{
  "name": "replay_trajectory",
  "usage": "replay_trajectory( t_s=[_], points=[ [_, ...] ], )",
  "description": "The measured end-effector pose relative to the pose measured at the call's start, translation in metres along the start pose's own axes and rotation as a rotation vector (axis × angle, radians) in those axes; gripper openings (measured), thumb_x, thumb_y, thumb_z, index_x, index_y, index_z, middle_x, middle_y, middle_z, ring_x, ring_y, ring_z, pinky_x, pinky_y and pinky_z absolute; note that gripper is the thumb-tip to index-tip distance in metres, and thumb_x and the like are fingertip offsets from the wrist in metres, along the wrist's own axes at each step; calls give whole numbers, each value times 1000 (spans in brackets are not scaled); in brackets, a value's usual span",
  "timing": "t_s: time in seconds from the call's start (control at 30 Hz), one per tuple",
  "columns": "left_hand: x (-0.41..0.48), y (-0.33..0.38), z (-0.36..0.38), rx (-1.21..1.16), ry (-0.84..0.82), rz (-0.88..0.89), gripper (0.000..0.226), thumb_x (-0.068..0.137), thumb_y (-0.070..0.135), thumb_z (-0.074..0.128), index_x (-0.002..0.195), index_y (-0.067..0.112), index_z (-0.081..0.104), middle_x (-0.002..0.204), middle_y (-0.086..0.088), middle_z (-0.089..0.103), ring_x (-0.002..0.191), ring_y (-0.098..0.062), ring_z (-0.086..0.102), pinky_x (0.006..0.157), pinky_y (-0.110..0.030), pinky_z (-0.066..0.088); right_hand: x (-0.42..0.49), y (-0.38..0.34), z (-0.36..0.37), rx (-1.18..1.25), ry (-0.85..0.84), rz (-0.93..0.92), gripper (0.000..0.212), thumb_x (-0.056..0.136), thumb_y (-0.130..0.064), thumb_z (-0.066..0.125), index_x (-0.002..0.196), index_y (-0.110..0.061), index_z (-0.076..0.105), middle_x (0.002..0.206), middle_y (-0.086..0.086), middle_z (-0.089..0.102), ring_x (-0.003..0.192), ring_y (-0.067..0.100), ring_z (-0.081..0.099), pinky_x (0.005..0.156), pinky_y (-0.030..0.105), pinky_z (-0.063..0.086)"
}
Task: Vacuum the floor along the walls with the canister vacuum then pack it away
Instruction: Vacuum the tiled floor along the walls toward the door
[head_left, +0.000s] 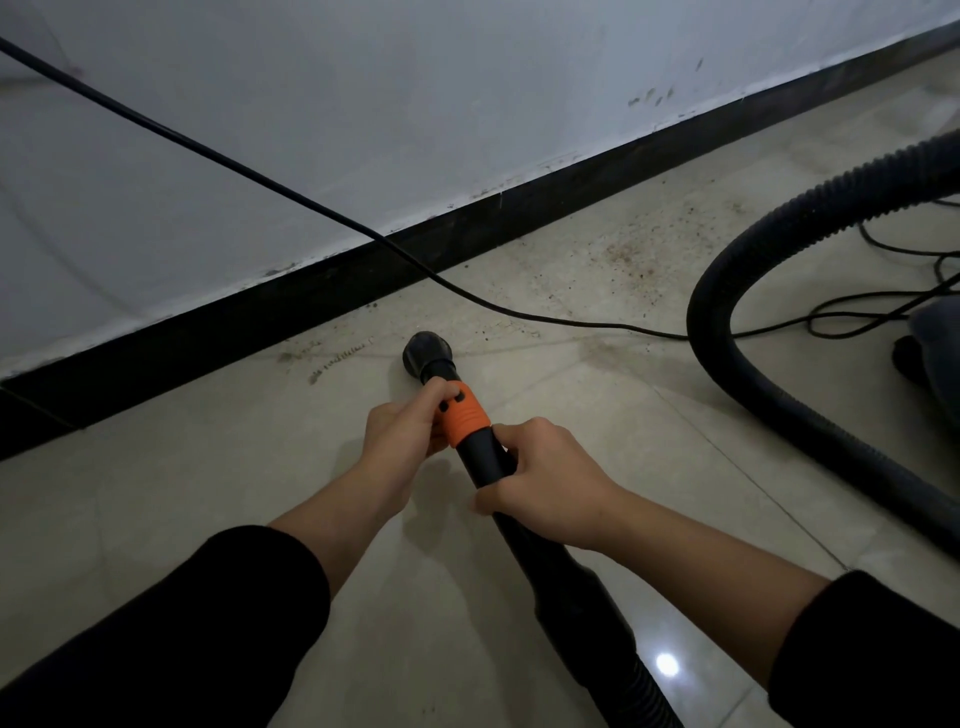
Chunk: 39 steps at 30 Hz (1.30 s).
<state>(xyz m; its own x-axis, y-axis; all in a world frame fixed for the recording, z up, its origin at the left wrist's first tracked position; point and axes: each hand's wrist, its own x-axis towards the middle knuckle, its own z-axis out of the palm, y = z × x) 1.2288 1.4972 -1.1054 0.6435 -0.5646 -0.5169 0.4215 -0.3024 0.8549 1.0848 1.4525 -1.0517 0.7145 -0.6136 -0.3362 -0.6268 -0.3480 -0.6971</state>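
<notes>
- The left hand (402, 434) is curled round the orange collar (465, 415) of the vacuum's tube (491, 462), thumb and fingertips pinching it near the two dark buttons.
- The right hand (545, 478) is wrapped tight round the black tube just behind the collar, at 4 o'clock from the left hand.
- The nozzle (428, 353) sits at 12 o'clock from the hands, on or just above the floor (208, 493); I cannot tell whether it touches.
- A line of grit (337, 358) lies at 9 o'clock from the nozzle, near the baseboard (311, 291); a wider patch of dirt (623, 257) lies at 2 o'clock.
- To do this pass well, I would keep the nozzle low and flat, steer with the front hand, and sweep slowly along the baseboard, taking the near grit first.
- The cord (260, 179) crosses at 1 o'clock; lift over it rather than sucking at it.
- The hose (727, 270) loops at 3 o'clock towards the canister (935, 338); leave it slack so it does not tug.
</notes>
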Motion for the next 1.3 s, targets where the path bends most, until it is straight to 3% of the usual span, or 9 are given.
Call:
replay_trajectory(
  t_s=[0.17,0.5,0.83,1.0,1.2,1.3],
  points=[
    [2,-1,16,-2,-14,-4,29,78,25,73,95,2,68,98,-18,69,89,-26,68,78,-34,58,-3,9,-8,31,24,30,21,68,-17,77,74,-16,57,63,1,57,54,16,55,51,26,45],
    [4,-4,45,25,-65,-2,31,77,28,74,93,2,69,95,-17,70,84,-24,69,77,-33,57,-7,28,-22,71,73,82,23,66,-19,78,82,-12,63,68,6,62,62,25,65,64,45,58],
    [8,-3,69,12,-119,-9,27,76,28,75,89,4,71,87,-13,70,78,-20,69,76,-31,58,-9,38,-33,80,144,131,22,67,-17,77,83,-13,62,72,11,65,65,29,66,64,45,58],
    [9,0,76,4,-144,-12,23,77,27,76,83,5,70,91,-17,71,83,-23,68,81,-32,58,-5,39,-38,130,144,140,18,71,-12,76,84,-13,63,69,7,62,60,22,62,57,32,53],
    [16,3,72,7,-114,-8,27,73,32,79,84,8,72,99,-19,72,96,-29,70,89,-39,57,5,40,-41,175,116,129,20,72,-10,76,89,-12,66,73,10,64,61,23,62,59,33,53],
    [18,6,68,-21,-113,-15,41,61,39,80,86,7,72,100,-19,72,96,-29,70,89,-40,57,11,37,-39,188,109,122,21,71,-10,75,90,-9,67,72,9,62,60,22,60,60,34,52]
  ],
)
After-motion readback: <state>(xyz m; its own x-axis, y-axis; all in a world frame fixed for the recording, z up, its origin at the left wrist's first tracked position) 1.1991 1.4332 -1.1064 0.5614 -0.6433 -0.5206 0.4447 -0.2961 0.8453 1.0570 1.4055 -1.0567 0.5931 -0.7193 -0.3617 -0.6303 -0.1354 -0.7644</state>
